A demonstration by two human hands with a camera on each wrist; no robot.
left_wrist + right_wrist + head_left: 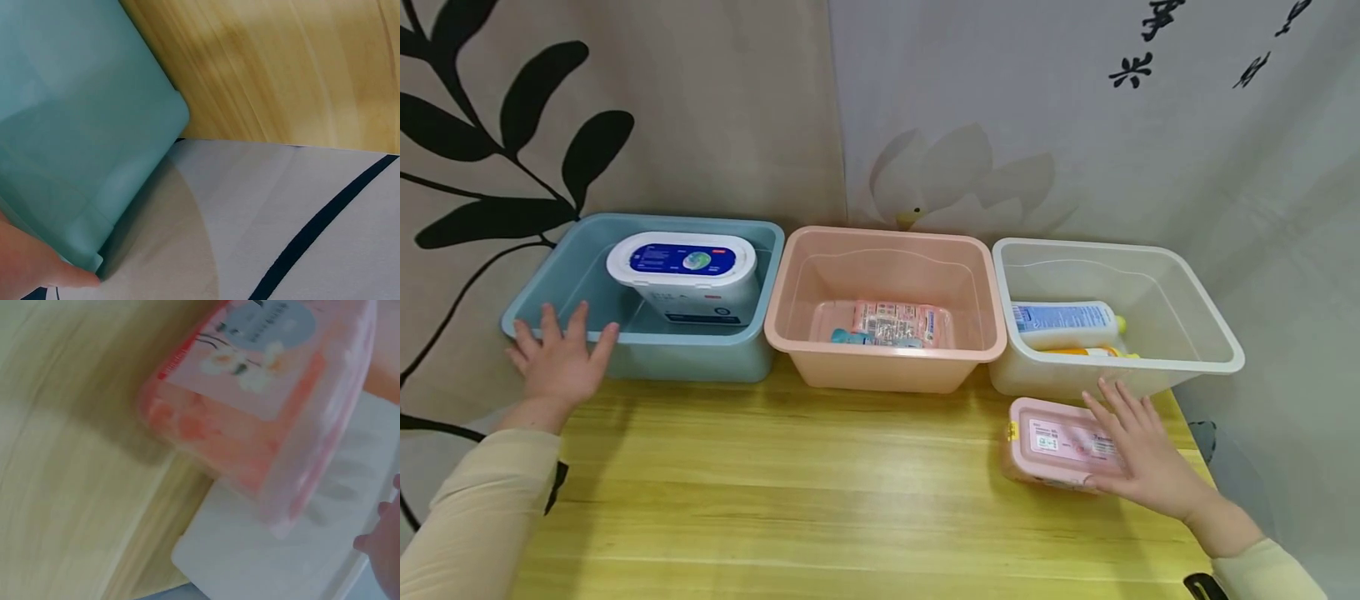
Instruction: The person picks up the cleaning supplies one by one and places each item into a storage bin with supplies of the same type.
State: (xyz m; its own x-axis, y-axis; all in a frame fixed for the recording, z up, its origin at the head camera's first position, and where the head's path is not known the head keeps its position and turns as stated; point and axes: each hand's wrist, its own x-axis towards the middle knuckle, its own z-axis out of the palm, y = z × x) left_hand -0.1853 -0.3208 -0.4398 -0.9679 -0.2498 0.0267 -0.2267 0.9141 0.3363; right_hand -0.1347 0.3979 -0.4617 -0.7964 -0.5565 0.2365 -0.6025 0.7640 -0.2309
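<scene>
From the head view we see the lid of the pink box (1052, 442), with its printed label and a yellow patch at the left end. Only the right wrist view shows us its side, with a flower label and orange-pink contents through the wall. The head view alone looks into the bins: a white tub (700, 283) in the blue bin (685, 360), a pink packet (898, 321) in the peach bin (880, 371), a blue-and-white bottle (1063, 325) in the pale bin (1041, 382).

The pink box sits on the near side of the pale bin, toward the right edge of the wooden tabletop (820, 483). Wood runs left from the box and toward the near side, giving room there; the bins bound the far side. In the left wrist view we find the table edge by the blue bin's lower corner.

Our left hand (561, 362) is at the blue bin's near-left rim, fingers spread and touching it. Our right hand (1150, 462) is spread over the box's right end, pinching nothing; we cannot tell whether it touches the lid.
</scene>
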